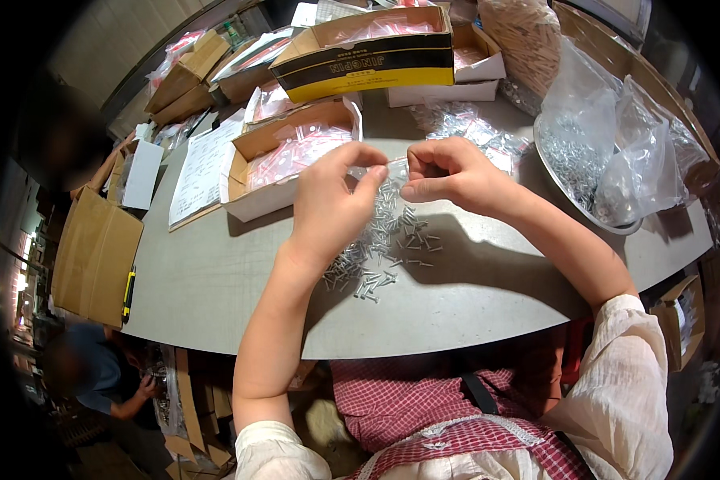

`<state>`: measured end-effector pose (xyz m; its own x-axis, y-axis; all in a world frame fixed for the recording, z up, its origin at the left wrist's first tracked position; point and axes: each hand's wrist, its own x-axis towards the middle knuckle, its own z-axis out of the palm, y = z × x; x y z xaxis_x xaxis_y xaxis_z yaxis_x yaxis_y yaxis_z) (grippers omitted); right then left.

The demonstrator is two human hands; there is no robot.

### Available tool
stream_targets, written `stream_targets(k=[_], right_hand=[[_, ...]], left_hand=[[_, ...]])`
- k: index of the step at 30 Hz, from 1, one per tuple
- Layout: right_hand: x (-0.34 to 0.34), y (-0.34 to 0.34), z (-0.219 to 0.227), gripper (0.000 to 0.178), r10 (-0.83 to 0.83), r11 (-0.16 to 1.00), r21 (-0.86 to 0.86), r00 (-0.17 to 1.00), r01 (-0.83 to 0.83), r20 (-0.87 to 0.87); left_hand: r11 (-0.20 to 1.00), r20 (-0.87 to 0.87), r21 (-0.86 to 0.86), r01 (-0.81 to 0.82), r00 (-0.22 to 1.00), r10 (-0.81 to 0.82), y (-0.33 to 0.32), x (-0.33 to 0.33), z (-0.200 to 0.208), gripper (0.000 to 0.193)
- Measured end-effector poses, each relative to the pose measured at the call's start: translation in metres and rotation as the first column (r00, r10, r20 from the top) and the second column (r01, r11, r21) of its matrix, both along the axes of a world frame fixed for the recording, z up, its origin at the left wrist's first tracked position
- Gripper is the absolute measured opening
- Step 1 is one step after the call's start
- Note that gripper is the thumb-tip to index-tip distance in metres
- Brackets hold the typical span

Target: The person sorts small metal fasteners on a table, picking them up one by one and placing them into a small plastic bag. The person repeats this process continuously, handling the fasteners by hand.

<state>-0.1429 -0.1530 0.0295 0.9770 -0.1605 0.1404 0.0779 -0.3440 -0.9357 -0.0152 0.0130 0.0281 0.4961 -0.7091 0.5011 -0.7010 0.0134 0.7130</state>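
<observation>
Over the middle of the table, my left hand (334,196) and my right hand (460,174) face each other with fingers pinched. Between the fingertips a small clear zip bag (397,170) is stretched by its top edge; whether anything is inside I cannot make out. Beneath and just nearer to me lies a loose pile of silver screws (376,240), partly hidden by my left hand and wrist. Left of my left hand stands an open white cardboard box (260,206) of flat clear bags with red strips. Beyond my right hand several filled bags (464,124) lie heaped.
A metal bowl (546,164) of screws, with plastic bags in it, stands at the right. Behind are a black and yellow box (368,64) and a large bag of tan pieces (524,44). A written sheet (204,172) lies left. Other people sit at the far left.
</observation>
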Motion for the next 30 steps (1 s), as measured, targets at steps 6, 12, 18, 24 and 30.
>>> stream_targets(k=[6,12,18,24,30], right_hand=[[0.002,0.005,-0.006,0.028,-0.017,0.999,-0.043,0.998,0.020,0.068],[0.002,0.008,-0.010,0.029,0.050,0.989,0.135,0.998,-0.055,0.037],[-0.001,0.000,0.016,0.027,0.170,0.975,0.174,0.970,-0.139,-0.177],[0.001,-0.003,0.011,0.030,0.190,0.949,0.272,0.977,-0.157,-0.096],[0.003,0.001,-0.004,0.023,-0.008,0.652,-0.653,0.865,0.386,0.502]], left_hand=[[0.979,-0.230,0.069,0.190,0.958,-0.170,0.005,-0.002,-0.001,0.023],[0.935,-0.503,0.034,0.354,0.814,-0.290,0.004,0.000,0.000,0.025],[0.911,-0.505,0.053,0.409,0.798,-0.329,0.006,0.009,-0.004,0.018],[0.933,-0.591,-0.028,0.358,0.748,-0.304,0.005,-0.002,0.004,0.018],[0.995,0.065,0.094,-0.028,0.998,0.022,0.003,-0.023,-0.001,0.012]])
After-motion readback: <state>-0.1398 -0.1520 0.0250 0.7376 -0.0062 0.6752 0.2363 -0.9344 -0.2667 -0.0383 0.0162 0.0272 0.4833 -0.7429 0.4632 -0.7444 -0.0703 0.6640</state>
